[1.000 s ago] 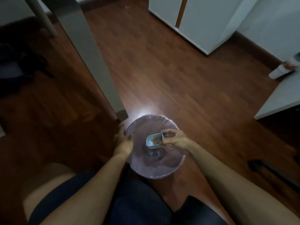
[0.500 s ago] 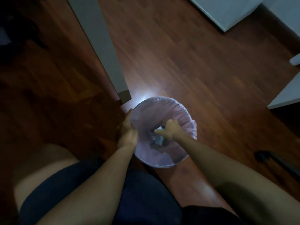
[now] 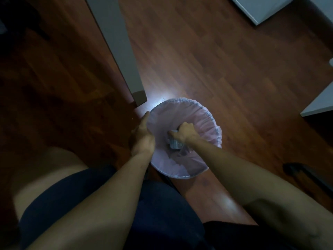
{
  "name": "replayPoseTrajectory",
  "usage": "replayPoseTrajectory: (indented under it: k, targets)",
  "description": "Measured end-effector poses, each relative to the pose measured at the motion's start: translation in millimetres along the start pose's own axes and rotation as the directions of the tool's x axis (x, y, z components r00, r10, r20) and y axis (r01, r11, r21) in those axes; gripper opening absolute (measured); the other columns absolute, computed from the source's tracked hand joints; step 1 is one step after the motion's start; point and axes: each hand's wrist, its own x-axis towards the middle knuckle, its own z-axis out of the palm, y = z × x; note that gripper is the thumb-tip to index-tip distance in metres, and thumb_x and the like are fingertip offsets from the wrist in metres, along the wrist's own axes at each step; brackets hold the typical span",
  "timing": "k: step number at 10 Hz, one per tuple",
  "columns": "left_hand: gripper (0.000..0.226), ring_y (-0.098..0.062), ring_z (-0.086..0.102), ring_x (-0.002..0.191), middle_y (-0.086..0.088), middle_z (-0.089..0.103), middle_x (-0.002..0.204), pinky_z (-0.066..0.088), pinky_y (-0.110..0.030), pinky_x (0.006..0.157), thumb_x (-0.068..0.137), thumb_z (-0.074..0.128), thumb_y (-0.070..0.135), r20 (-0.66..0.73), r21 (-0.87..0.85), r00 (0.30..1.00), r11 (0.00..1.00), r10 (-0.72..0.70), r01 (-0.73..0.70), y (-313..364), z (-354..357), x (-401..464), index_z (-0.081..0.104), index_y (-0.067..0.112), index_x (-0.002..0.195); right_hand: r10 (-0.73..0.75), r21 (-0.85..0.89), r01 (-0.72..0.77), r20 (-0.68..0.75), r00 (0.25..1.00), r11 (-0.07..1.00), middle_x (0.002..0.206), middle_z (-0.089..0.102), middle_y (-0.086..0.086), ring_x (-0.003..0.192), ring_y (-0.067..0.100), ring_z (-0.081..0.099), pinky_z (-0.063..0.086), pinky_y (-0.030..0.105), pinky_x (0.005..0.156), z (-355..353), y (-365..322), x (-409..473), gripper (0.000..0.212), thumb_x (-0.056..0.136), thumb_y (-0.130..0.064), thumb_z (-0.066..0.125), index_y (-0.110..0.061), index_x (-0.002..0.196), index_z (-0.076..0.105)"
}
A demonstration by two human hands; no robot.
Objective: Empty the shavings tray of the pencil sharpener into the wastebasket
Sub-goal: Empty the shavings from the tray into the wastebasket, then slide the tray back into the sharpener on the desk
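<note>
A round wastebasket (image 3: 203, 112) lined with a pale pink bag stands on the wood floor between my knees. My left hand (image 3: 143, 137) grips its left rim. My right hand (image 3: 184, 132) is down inside the basket, fingers closed over the small pale shavings tray (image 3: 172, 132), of which only a sliver shows at my fingertips. The tray is turned over, so its contents are hidden. Some crumpled grey rubbish (image 3: 174, 145) lies at the bottom of the basket under my hand.
A grey table leg (image 3: 124, 56) comes down to the floor just left of the basket. White furniture (image 3: 261, 8) stands at the top right, a grey-white ledge (image 3: 319, 103) at the right edge, and a dark object (image 3: 302, 175) lies on the floor lower right.
My right hand has turned the tray over and lowered it into the basket; a second ago it was held upright with brown shavings showing. The left hand kept hold of the rim.
</note>
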Motion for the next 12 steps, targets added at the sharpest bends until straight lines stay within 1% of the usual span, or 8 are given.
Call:
replayPoseTrajectory:
  k: [2,4,5,6,7,8,11,12]
  targets:
    - [0.053,-0.034,0.053,0.128,-0.016,0.051,0.144,0.042,-0.031,0.093,0.098,0.037,0.01,0.021,-0.106,1.0,0.994,-0.003,0.005,5,-1,9,0.039,0.028,0.148,0.03,0.108,-0.032,0.026,0.999,0.994,0.101,0.074,0.017,0.094,0.032,0.068,0.046,0.031,0.07,-26,-1,-16,0.065,0.075,-0.06,0.059,0.0,0.1,0.073]
    - [0.05,-0.036,0.035,0.141,-0.02,0.03,0.155,0.033,-0.039,0.111,0.101,0.042,0.021,0.061,0.06,0.997,0.997,0.048,-0.052,33,-32,-15,0.035,0.016,0.15,0.013,0.208,-0.031,0.086,0.996,0.978,0.098,0.07,0.016,0.086,0.03,0.066,0.049,0.032,0.068,-67,-9,-50,0.063,0.08,-0.058,0.055,0.0,0.098,0.071]
    - [0.043,-0.036,0.046,0.133,-0.022,0.047,0.145,0.039,-0.037,0.106,0.099,0.046,0.023,0.089,0.082,0.99,0.99,0.11,-0.117,43,-55,-30,0.051,0.007,0.138,0.002,0.4,-0.035,0.082,0.997,0.916,0.101,0.07,0.014,0.085,0.029,0.068,0.049,0.033,0.068,-88,-19,-73,0.061,0.071,-0.056,0.06,-0.004,0.103,0.07]
    - [0.038,-0.034,0.056,0.125,-0.016,0.06,0.136,0.044,-0.035,0.099,0.097,0.049,0.024,0.077,0.06,0.983,0.984,0.166,-0.171,66,-79,-49,0.059,0.007,0.13,-0.048,0.609,-0.063,0.165,0.985,0.79,0.096,0.068,0.014,0.071,0.025,0.057,0.045,0.035,0.065,-113,-32,-94,0.062,0.061,-0.051,0.063,-0.004,0.1,0.067]
    - [0.036,-0.034,0.064,0.113,-0.016,0.069,0.122,0.05,-0.037,0.097,0.095,0.051,0.027,0.025,0.06,0.967,0.966,0.252,-0.253,92,-108,-73,0.065,0.007,0.122,-0.166,0.763,-0.029,0.178,0.97,0.646,0.087,0.064,0.008,0.07,0.022,0.054,0.047,0.032,0.068,-146,-49,-132,0.038,0.072,-0.042,0.053,-0.009,0.087,0.063]
    - [0.034,-0.036,0.069,0.1,-0.013,0.074,0.112,0.057,-0.042,0.087,0.093,0.054,0.032,-0.046,0.072,0.941,0.941,0.334,-0.331,116,-142,-94,0.071,0.011,0.113,-0.256,0.853,0.035,0.117,0.96,0.52,0.087,0.066,0.008,0.071,0.022,0.059,0.051,0.033,0.069,-179,-64,-168,0.04,0.077,-0.04,0.047,-0.006,0.089,0.065]
    - [0.017,-0.017,0.067,0.063,-0.003,0.073,0.078,0.058,-0.031,0.054,0.094,0.056,0.031,-0.178,-0.037,0.815,0.824,0.551,-0.565,172,-261,-185,0.068,0.019,0.09,-0.517,0.904,0.301,-0.109,0.849,0.303,0.086,0.067,0.008,0.073,0.018,0.064,0.058,0.025,0.061,-274,-132,-280,0.042,0.084,-0.035,0.052,-0.003,0.1,0.074]
    - [0.021,-0.02,0.065,0.063,-0.007,0.071,0.079,0.057,-0.034,0.055,0.096,0.054,0.03,-0.183,-0.105,0.794,0.791,0.58,-0.602,185,-313,-215,0.066,0.015,0.089,-0.559,0.896,0.377,-0.193,0.807,0.235,0.097,0.064,0.01,0.077,0.018,0.063,0.058,0.025,0.058,-301,-170,-313,0.052,0.082,-0.038,0.056,0.0,0.115,0.069]
